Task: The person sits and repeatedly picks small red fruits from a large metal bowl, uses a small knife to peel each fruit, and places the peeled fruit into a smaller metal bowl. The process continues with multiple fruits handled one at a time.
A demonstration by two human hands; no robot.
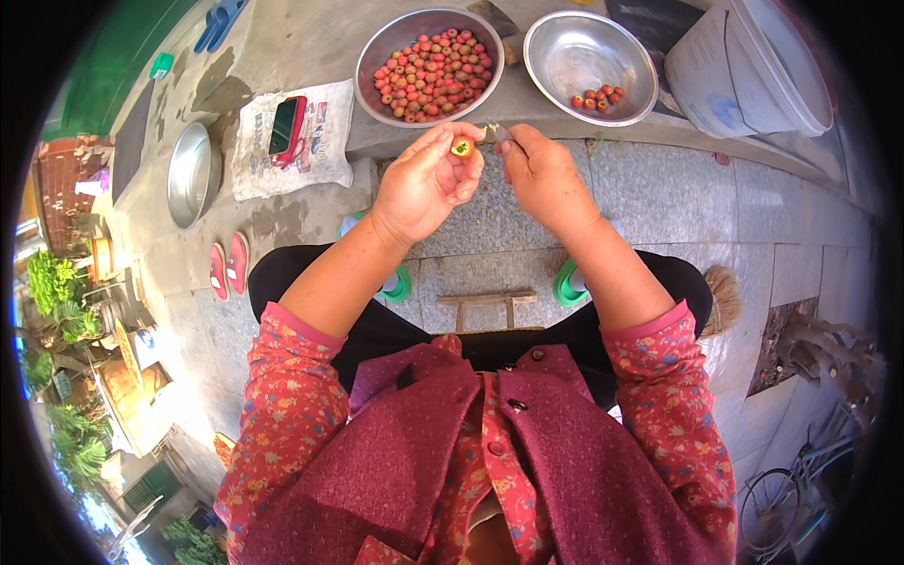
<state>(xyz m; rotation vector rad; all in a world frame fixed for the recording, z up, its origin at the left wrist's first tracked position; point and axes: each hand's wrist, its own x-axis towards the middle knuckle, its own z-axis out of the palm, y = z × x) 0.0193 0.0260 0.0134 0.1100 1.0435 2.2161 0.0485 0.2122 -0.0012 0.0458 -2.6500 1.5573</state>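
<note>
My left hand (427,180) holds a small red fruit (462,147), like a hawthorn, whose cut opening shows yellow-green flesh. Close by on the right, my right hand (540,169) grips a small metal blade (500,134), its handle hidden by my fingers. Pale bits of pulp cling near the blade and my left fingertips. Beyond my left hand, a steel basin (367,78) holds many whole red fruits (434,74). Past my right hand, a shallower steel basin (565,49) holds several fruits (599,98), some with cut openings.
A white plastic bucket (734,78) stands at the right. On the left ledge are a phone in a red case (286,127) on a white woven sack (247,169), and a tilted steel bowl (191,176). Red shoes (229,267) and a straw broom (722,302) lie on either side of me.
</note>
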